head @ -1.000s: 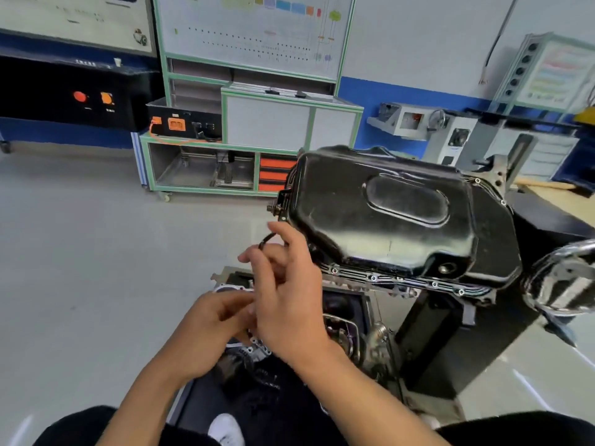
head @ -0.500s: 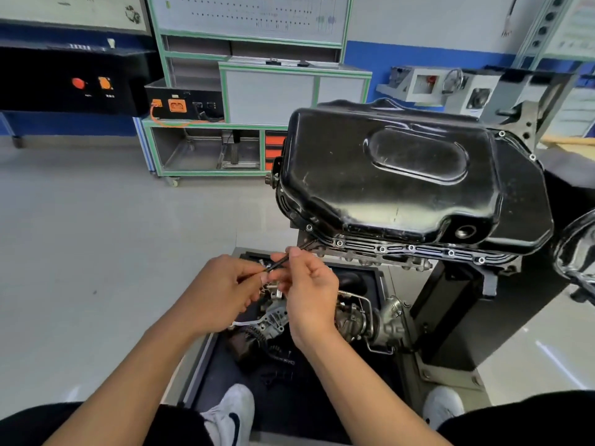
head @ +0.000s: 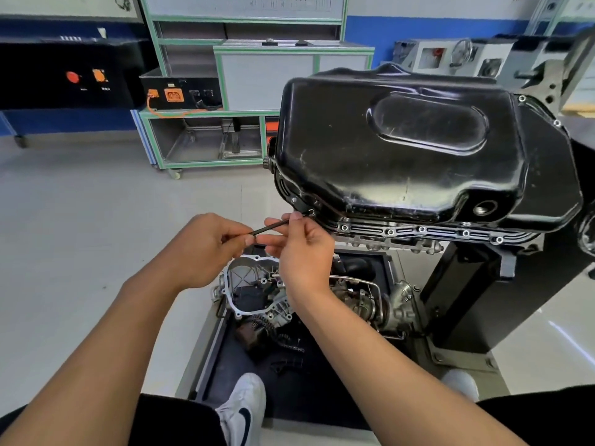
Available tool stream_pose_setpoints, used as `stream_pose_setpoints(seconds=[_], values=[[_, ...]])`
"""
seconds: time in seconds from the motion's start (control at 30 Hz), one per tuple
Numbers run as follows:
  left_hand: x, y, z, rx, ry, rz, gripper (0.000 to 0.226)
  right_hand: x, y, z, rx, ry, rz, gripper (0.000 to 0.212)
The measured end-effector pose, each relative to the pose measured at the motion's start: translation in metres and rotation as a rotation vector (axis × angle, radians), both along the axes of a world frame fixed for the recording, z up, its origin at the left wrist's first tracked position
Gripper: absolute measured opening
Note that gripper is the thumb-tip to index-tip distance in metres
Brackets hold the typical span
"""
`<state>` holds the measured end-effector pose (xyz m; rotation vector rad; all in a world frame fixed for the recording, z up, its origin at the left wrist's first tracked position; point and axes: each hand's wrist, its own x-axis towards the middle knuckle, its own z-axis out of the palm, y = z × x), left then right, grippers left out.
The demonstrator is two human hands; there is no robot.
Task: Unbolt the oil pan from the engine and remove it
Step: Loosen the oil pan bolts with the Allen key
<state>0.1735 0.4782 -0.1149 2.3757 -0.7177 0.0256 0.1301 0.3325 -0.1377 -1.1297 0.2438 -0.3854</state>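
One oil pan (head: 402, 149) sits atop the upturned engine (head: 380, 242), right of and beyond the hands, long axis running left to right. At its near-left corner bolt (head: 311, 212) rests the tip of one thin black key (head: 273, 224), slanting up and right. The right hand (head: 302, 252), nearer, pinches it by the tip; the left hand (head: 206, 246) pinches the tail. Five more bolts (head: 421, 229) line the near flange (head: 441, 231).

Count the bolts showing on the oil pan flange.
8 bolts: six along the near edge, the leftmost under the tool tip; two on the right edge. The oil pan may hide others on its far side.
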Motion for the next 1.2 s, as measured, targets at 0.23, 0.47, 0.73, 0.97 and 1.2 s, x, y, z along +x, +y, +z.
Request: stream_pose_setpoints(seconds=[0.23, 0.47, 0.73, 0.97, 1.2], values=[[-0.002, -0.001, -0.005, -0.034, -0.008, -0.018, 0.024, -0.004, 0.002, -0.007, -0.056, -0.029, -0.054, 0.030], [0.005, -0.004, -0.004, -0.009, -0.001, -0.015, 0.026, -0.002, -0.001, -0.007, -0.074, -0.023, -0.069, 0.030], [0.009, -0.004, 0.003, 0.023, 0.002, -0.006, 0.029, 0.003, 0.001, -0.005, -0.005, -0.009, -0.065, 0.030], [0.020, -0.002, 0.019, 0.049, -0.096, -0.061, 0.023, 0.007, 0.009, 0.009, 0.199, 0.017, -0.077, 0.034], [0.013, -0.002, 0.013, 0.039, -0.089, -0.049, 0.023, 0.008, 0.013, 0.010, 0.229, 0.017, -0.111, 0.033]])
